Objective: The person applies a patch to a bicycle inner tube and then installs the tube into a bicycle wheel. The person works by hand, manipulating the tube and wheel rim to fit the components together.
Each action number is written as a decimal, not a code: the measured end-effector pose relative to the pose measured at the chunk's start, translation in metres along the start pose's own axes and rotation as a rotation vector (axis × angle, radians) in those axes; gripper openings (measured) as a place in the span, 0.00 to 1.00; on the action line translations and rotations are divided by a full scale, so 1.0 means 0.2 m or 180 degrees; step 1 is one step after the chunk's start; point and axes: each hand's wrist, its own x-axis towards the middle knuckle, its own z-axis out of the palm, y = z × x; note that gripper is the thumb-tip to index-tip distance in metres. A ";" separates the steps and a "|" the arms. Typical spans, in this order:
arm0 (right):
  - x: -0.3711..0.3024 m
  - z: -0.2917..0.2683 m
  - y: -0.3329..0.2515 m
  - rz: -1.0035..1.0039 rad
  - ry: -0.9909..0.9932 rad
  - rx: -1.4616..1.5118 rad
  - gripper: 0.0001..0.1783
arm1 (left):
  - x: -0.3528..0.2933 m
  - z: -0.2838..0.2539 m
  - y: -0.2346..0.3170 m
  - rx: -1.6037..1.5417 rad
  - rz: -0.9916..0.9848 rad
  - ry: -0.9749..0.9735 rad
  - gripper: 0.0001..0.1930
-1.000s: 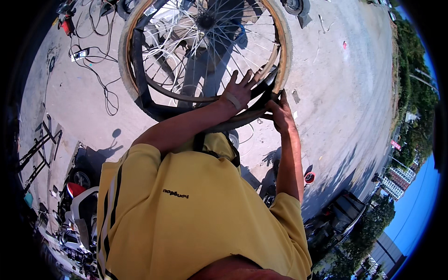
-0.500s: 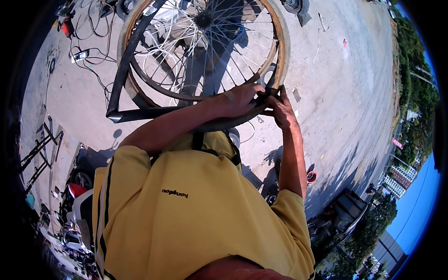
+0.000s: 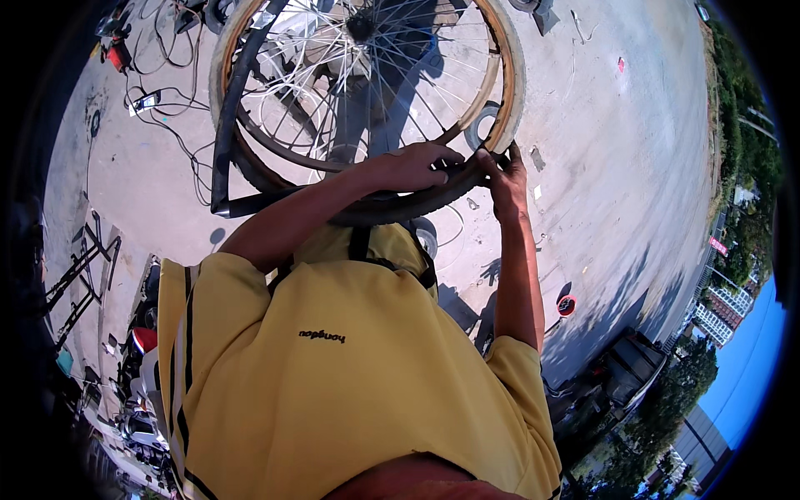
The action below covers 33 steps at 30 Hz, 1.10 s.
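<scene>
The shirt [image 3: 358, 392] is mustard yellow, with black and white stripes [image 3: 188, 308] along its left side and dark lettering [image 3: 322, 337]. The tyre [image 3: 512, 75] is grey outside, orange-brown inside; the tube [image 3: 222, 167] is plain black. Spokes [image 3: 379, 47] are silver around a black hub [image 3: 360, 28]. The ground [image 3: 617, 150] is pale grey, the sky [image 3: 754, 358] blue, the trees [image 3: 694, 385] dark green.

The rim [image 3: 287, 154] is a thin brownish ring, laced with silver spokes [image 3: 343, 62] to a dark hub [image 3: 361, 27]; the upper edge of the view cuts it off. The tyre [image 3: 514, 71] lies around it, tan inside, with a greyish outer side at right and a dark stretch along the bottom; a gap parts it from the rim at lower right. The black tube [image 3: 222, 158] crosses the tyre's left side, bends sharply outside it and turns rightward.
</scene>
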 end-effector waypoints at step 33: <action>-0.27 0.32 0.13 0.0466 0.0562 0.0135 0.51 | -0.32 0.27 0.06 0.2724 0.0080 0.0633 0.15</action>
